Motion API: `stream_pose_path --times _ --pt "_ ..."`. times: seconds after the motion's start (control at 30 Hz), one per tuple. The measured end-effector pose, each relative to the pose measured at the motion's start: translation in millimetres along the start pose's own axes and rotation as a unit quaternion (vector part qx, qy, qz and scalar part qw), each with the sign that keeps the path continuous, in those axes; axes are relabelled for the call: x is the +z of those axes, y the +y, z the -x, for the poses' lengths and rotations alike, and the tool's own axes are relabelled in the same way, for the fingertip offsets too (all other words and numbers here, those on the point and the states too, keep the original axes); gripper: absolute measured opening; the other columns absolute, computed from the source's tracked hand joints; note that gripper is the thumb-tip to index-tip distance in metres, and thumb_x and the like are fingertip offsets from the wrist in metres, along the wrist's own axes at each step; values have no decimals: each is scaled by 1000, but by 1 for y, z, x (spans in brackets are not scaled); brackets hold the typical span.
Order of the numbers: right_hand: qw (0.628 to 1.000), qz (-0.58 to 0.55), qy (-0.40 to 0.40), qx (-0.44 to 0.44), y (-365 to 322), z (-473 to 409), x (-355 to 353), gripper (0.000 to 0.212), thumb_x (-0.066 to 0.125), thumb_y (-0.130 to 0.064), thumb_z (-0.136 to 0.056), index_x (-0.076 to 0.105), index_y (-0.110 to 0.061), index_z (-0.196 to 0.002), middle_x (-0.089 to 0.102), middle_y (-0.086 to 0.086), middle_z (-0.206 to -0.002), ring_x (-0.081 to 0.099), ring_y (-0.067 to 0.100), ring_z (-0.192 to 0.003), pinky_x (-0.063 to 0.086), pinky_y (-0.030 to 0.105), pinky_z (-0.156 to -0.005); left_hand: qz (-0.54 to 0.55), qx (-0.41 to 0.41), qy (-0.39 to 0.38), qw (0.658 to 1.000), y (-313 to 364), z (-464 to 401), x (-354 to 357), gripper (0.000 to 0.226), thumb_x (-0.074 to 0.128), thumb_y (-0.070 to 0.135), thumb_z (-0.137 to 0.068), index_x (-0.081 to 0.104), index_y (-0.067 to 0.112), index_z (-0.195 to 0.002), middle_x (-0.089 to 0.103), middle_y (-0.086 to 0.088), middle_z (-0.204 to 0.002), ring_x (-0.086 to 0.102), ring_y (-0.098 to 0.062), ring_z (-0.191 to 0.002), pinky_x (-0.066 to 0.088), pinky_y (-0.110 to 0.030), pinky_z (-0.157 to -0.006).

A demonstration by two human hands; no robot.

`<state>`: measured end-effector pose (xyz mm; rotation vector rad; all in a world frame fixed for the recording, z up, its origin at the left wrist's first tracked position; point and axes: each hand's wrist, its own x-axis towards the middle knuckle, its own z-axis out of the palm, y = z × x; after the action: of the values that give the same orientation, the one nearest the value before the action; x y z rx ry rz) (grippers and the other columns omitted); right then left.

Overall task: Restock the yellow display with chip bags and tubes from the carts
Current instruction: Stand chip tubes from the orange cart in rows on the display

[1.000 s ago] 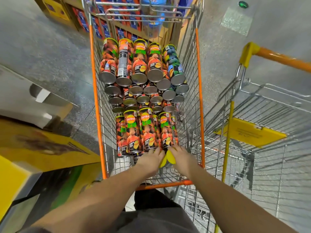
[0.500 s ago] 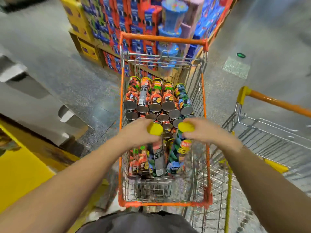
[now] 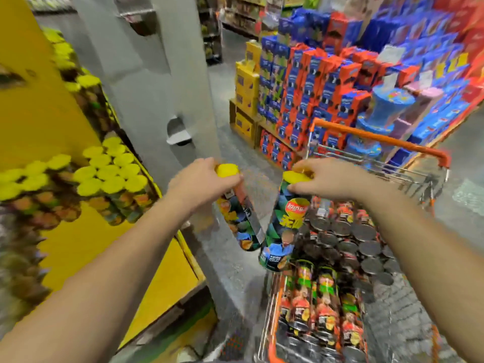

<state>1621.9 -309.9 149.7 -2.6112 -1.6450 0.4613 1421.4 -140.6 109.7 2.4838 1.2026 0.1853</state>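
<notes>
My left hand (image 3: 199, 184) grips one chip tube (image 3: 242, 221) by its yellow-lidded top, and the tube hangs down tilted to the right. My right hand (image 3: 330, 179) grips a second chip tube (image 3: 284, 226) the same way, beside the first. Both tubes hang in the air between the yellow display (image 3: 78, 244) on the left and the orange cart (image 3: 379, 142) on the right. The cart holds several more tubes (image 3: 340, 258) lying stacked. Yellow-lidded tubes (image 3: 110, 169) stand in rows on the display's shelf.
A grey pillar (image 3: 157, 87) rises behind the display. A large stack of red and blue boxes (image 3: 327, 74) fills the back right, beyond the cart. Grey floor (image 3: 235, 271) shows between the display and the cart.
Both hands have lifted the two tubes out of the cart and swung them left toward the yellow display. My view has turned left and up.
</notes>
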Motion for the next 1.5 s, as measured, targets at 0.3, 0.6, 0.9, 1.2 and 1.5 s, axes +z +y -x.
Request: stream_pose_path --times 0.3,0.6,0.9,1.2,1.5 --pt "988 8 -10 -156 -175 -104 29 72 57 -70 -76 47 -29 -134 59 3 -129 56 24 -114 47 37 -94 -3 -206 91 974 -169 17 -54 67 53 75 -78 55 13 -104 58 -9 -105 55 -29 -90 40 -35 -69" --pt "974 38 -52 -218 -294 -181 104 83 61 -68 -76 34 -30 -144 48 7 -138 52 29 -122 45 39 -93 58 -318 54 945 -298 0 -32 95 58 74 -75 36 9 -140 41 -16 -138 49 -40 -122 48 -47 -92" --pt "975 27 -95 -199 -338 -244 191 91 69 -56 -77 24 -25 -149 39 10 -141 51 35 -120 48 43 -90 124 -357 -24 926 -353 -53 9 96 64 62 -81 22 10 -149 24 -18 -149 43 -41 -130 45 -44 -91" --pt "988 -31 -57 -143 -358 -279 233 93 72 -53 -78 22 -23 -150 36 8 -141 55 34 -115 50 43 -84 137 -367 -36 919 -385 -86 36 94 63 66 -80 24 10 -147 31 -17 -142 50 -41 -120 46 -44 -86" --pt "957 -286 42 -28 -364 -262 265 75 67 -44 -87 31 -15 -146 30 5 -144 52 24 -115 50 36 -88 351 -427 33 832 -394 -81 66 72 53 58 -90 36 5 -136 52 -21 -132 57 -40 -114 51 -44 -91"
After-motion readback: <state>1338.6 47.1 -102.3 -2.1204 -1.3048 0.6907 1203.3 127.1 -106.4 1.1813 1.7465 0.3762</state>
